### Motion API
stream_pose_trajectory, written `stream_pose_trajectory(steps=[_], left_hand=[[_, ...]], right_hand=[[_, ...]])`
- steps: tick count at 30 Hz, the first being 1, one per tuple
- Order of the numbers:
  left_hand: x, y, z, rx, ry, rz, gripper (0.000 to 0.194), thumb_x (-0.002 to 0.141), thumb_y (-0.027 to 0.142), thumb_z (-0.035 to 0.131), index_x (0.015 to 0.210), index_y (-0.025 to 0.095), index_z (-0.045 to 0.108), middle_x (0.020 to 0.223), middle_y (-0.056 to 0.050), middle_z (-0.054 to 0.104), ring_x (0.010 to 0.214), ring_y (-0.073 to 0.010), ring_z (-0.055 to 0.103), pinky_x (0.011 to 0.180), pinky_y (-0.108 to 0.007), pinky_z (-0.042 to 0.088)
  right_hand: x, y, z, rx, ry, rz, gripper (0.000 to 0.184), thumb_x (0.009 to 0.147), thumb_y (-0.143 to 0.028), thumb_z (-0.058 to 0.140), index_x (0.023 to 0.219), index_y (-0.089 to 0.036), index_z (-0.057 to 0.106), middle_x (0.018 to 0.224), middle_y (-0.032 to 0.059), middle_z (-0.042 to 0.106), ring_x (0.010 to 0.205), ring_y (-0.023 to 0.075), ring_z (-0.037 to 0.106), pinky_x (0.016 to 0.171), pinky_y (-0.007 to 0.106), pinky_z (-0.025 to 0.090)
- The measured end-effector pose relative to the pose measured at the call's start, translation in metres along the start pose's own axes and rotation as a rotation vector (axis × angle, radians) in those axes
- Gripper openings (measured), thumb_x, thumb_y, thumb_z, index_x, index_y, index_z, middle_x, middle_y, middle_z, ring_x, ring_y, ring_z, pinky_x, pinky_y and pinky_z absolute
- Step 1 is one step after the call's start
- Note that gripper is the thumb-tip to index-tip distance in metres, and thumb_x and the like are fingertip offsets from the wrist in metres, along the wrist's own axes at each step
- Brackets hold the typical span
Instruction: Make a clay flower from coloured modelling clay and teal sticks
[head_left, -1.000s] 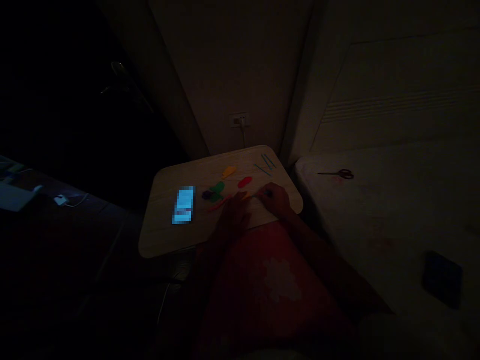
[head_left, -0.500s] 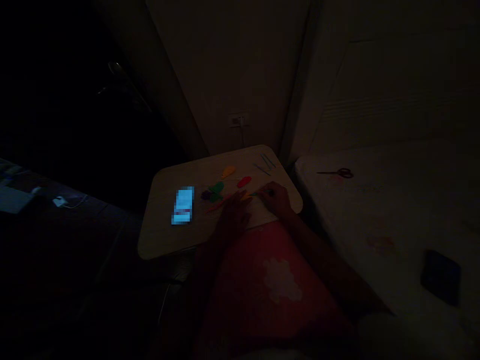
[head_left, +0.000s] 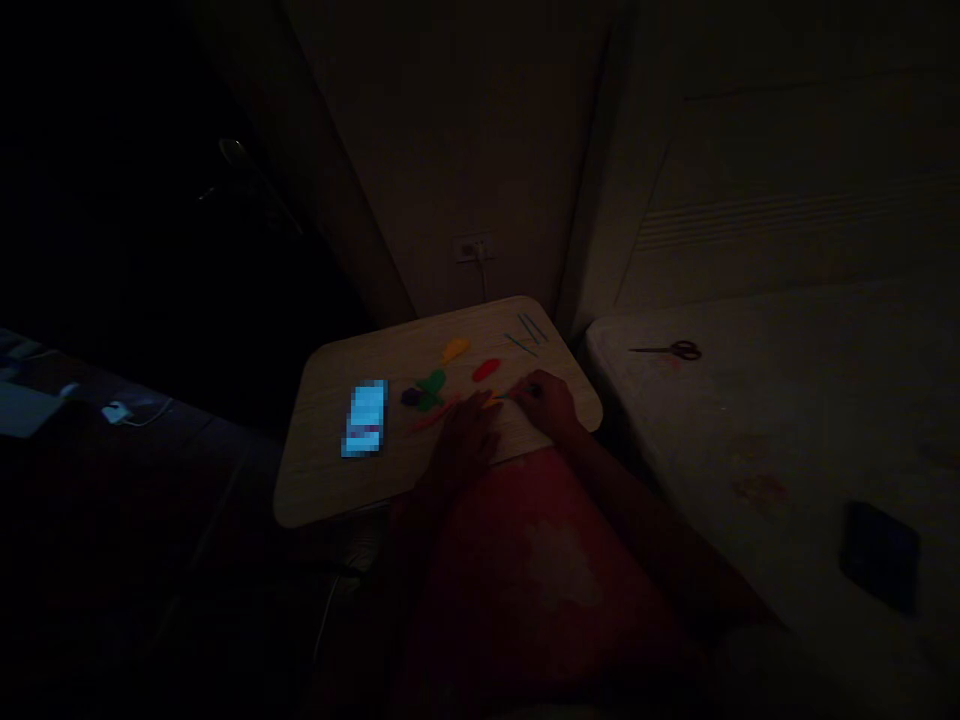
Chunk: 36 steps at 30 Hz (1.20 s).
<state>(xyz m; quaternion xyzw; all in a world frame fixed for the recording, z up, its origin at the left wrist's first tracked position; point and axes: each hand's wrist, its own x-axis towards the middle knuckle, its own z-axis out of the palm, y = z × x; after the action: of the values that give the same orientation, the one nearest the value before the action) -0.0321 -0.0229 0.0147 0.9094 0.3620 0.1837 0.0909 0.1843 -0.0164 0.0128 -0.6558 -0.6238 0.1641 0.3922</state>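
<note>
Head view: a thin stick (head_left: 507,395) is pinched in the right hand (head_left: 546,400), tip at a yellow piece (head_left: 492,400), just on the near side of the red piece (head_left: 486,370). The yellow piece is partly covered by the left hand (head_left: 466,432); that hand's grip can't be told, too dark. Yellow piece probably soft, light, easily dented; best held gently by edges.

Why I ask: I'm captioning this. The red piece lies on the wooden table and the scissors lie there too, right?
No: the scissors lie on the pale surface right of the wooden table, not on it, as the head view shows. The red piece is on the table.
</note>
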Motion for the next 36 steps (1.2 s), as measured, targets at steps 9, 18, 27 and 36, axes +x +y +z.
stream_pose_trajectory(steps=[9,18,27,36], left_hand=[[0.0005,0.0018,-0.0008,0.009,0.0,0.013,0.055,0.095,0.023,0.052,0.149,0.02,0.045,0.163,-0.012,0.036,0.15,-0.0275,0.034,0.125,-0.053,0.025],[0.0018,0.0027,0.0006,0.011,0.0,0.014,0.055,0.095,0.024,0.051,0.15,0.021,0.044,0.163,-0.011,0.037,0.15,-0.0271,0.034,0.125,-0.051,0.026],[0.0013,0.0048,-0.0001,0.028,-0.001,0.014,0.052,0.097,0.026,0.048,0.149,0.02,0.045,0.163,-0.011,0.037,0.151,-0.0263,0.032,0.126,-0.052,0.023],[0.0022,0.0076,-0.0044,-0.005,-0.019,0.001,0.052,0.096,0.025,0.048,0.148,0.02,0.045,0.161,-0.013,0.038,0.151,-0.0278,0.032,0.125,-0.054,0.025]], right_hand=[[0.0001,-0.0009,-0.0003,-0.011,-0.007,0.046,0.014,0.087,-0.035,0.069,0.085,-0.022,0.075,0.094,0.0047,0.075,0.085,0.0202,0.066,0.073,0.03,0.045],[0.0006,-0.0013,-0.0004,-0.062,-0.015,0.065,0.014,0.087,-0.035,0.069,0.085,-0.023,0.076,0.095,0.0051,0.075,0.085,0.0207,0.066,0.071,0.03,0.043],[0.0013,-0.0015,-0.0031,-0.075,0.005,0.066,0.015,0.087,-0.035,0.067,0.084,-0.022,0.075,0.093,0.0049,0.075,0.086,0.0207,0.066,0.072,0.03,0.043],[0.0027,0.0028,-0.0001,-0.005,0.019,0.09,0.015,0.084,-0.035,0.068,0.082,-0.022,0.075,0.091,0.0054,0.076,0.083,0.0216,0.067,0.073,0.031,0.047]])
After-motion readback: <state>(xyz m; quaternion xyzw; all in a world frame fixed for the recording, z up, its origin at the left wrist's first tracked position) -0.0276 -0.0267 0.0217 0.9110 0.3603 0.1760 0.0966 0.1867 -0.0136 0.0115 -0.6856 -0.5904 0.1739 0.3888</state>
